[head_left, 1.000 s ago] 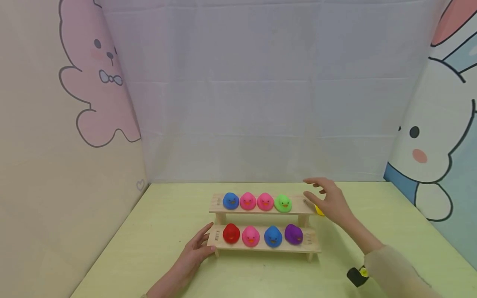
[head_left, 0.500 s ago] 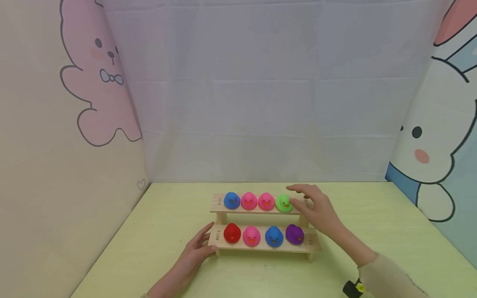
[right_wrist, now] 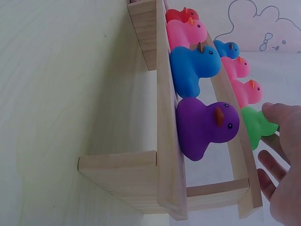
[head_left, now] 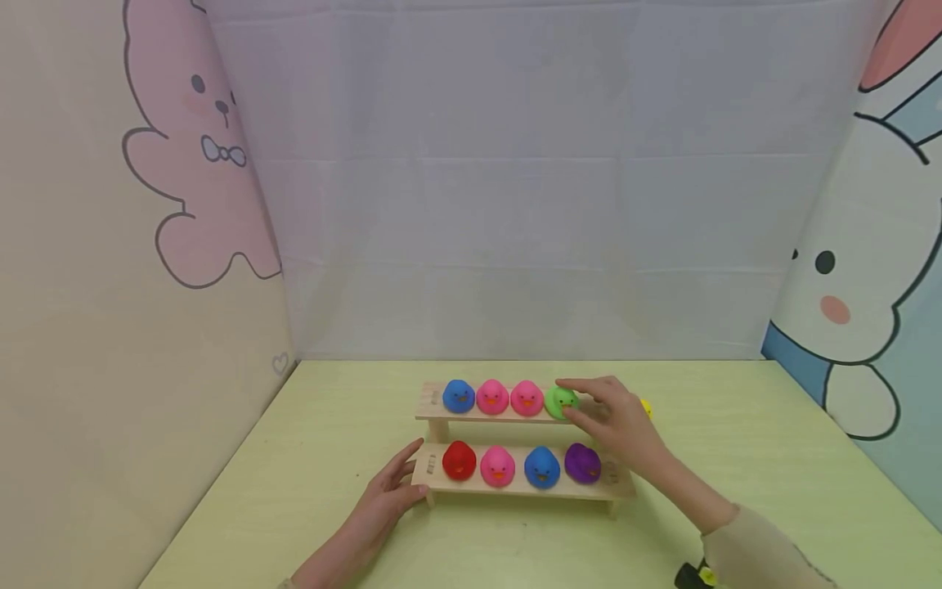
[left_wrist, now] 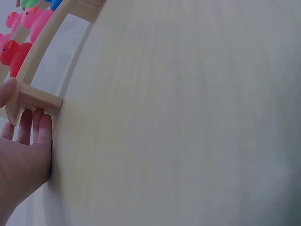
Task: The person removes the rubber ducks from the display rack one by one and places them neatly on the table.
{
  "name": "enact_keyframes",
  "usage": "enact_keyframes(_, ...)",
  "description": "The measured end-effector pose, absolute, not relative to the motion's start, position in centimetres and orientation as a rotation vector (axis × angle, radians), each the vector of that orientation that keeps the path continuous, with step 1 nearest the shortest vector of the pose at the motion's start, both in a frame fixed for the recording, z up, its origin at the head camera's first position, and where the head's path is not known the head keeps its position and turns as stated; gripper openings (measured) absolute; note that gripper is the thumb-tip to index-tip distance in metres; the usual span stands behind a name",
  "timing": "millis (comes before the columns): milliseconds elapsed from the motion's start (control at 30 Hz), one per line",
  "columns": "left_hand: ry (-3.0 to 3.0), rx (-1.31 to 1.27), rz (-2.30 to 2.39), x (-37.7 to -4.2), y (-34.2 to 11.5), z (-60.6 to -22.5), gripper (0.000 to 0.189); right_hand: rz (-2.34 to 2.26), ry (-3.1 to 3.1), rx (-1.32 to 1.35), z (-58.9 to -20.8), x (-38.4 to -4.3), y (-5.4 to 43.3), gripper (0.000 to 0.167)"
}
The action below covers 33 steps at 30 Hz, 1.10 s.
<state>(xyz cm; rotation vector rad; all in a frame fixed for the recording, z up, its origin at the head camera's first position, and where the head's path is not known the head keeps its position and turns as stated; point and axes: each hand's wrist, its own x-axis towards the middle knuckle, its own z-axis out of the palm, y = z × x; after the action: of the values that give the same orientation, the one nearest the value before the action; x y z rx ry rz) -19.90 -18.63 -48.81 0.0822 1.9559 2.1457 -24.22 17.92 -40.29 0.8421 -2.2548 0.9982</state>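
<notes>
A two-tier wooden rack (head_left: pixel 526 486) bears rubber ducks on both tiers. At the right end of the upper row, my right hand (head_left: pixel 621 425) pinches the green duck (head_left: pixel 556 402) between thumb and index finger; the right wrist view shows the thumb on the green duck's (right_wrist: pixel 252 123) head and the other fingers beyond it. My left hand (head_left: pixel 379 501) grips the left end of the lower tier, thumb at the front and fingers at the far side. In the left wrist view the left hand's fingers (left_wrist: pixel 44 128) lie by the rack's leg (left_wrist: pixel 41 96).
The upper row also has a blue duck (head_left: pixel 459 397) and two pink ducks (head_left: pixel 492 397). Below sit red (head_left: pixel 459 461), pink (head_left: pixel 497 467), blue (head_left: pixel 542 468) and purple (head_left: pixel 583 464) ducks. Something yellow (head_left: pixel 647 408) peeks out behind the right hand. A black object (head_left: pixel 690 577) lies near the right sleeve.
My right hand has moved left from beyond the rack's right end to the green duck, and its thumb and index finger have closed around it. The left hand stays in place.
</notes>
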Motion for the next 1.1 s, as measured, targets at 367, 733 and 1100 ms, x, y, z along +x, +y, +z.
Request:
enact_keyframes(367, 1.955, 0.081, 2.14, -19.8, -18.6, -48.6, 0.078, 1.033, -2.282, 0.846, -40.0, -24.0, 17.9, 0.041)
enact_keyframes(733, 1.945, 0.095, 2.152, -19.8, -18.6, -48.8, 0.078, 0.956, -2.255, 0.809, -39.2, -23.9, 18.4, 0.045)
enact_keyframes(1100, 1.95, 0.108, 2.159, -19.8, -18.5, -48.8, 0.077, 0.971, -2.232, 0.767, -38.6, -24.0, 19.7, 0.048)
